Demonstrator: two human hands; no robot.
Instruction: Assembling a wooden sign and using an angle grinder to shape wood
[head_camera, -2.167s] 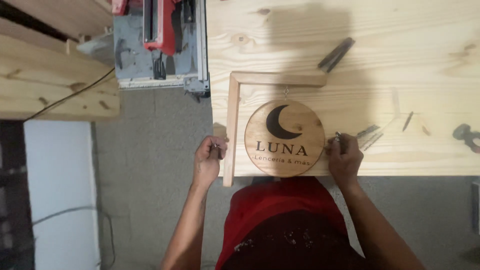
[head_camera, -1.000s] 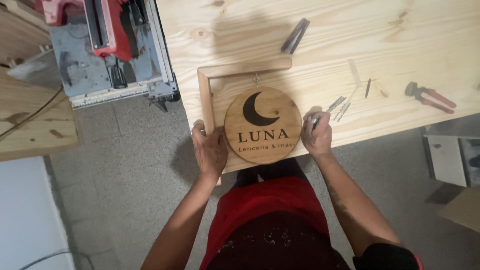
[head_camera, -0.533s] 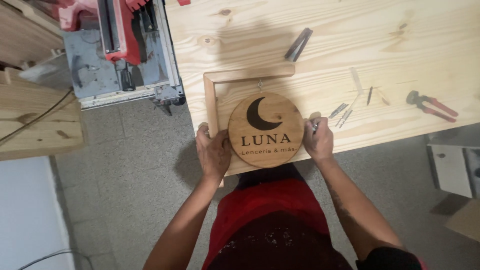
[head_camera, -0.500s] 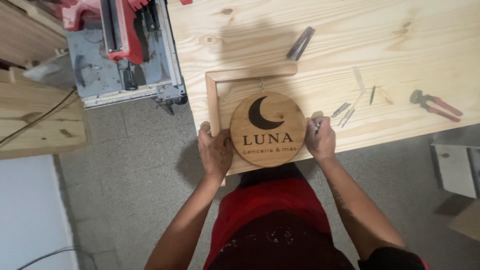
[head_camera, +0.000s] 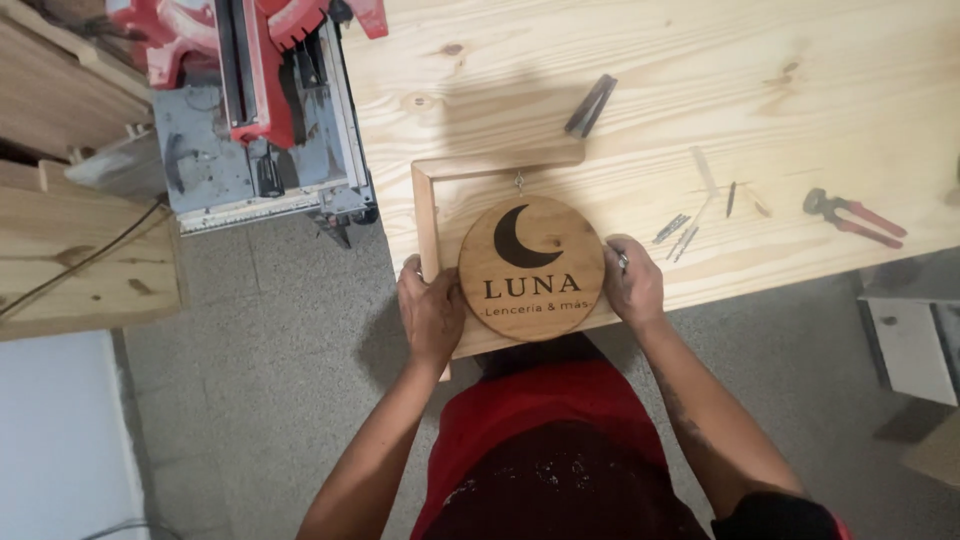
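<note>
Centre of frame: round wooden sign (head_camera: 531, 268) with a dark crescent and lettering, lying on a pale wood table (head_camera: 700, 90). Left hand (head_camera: 430, 312) grips its left edge, right hand (head_camera: 632, 283) its right edge. An L-shaped wooden frame (head_camera: 428, 205) borders the sign above and left. Red-handled pliers (head_camera: 852, 215) at right. Red saw machine (head_camera: 250, 60) upper left. Small metal bits (head_camera: 676, 232) lie just right of the right hand.

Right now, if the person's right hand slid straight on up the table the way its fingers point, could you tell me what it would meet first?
Probably the small metal bits lying on the table just beyond the right hand. The exact line is uncertain; slightly to their left, only bare pine shows.
</note>
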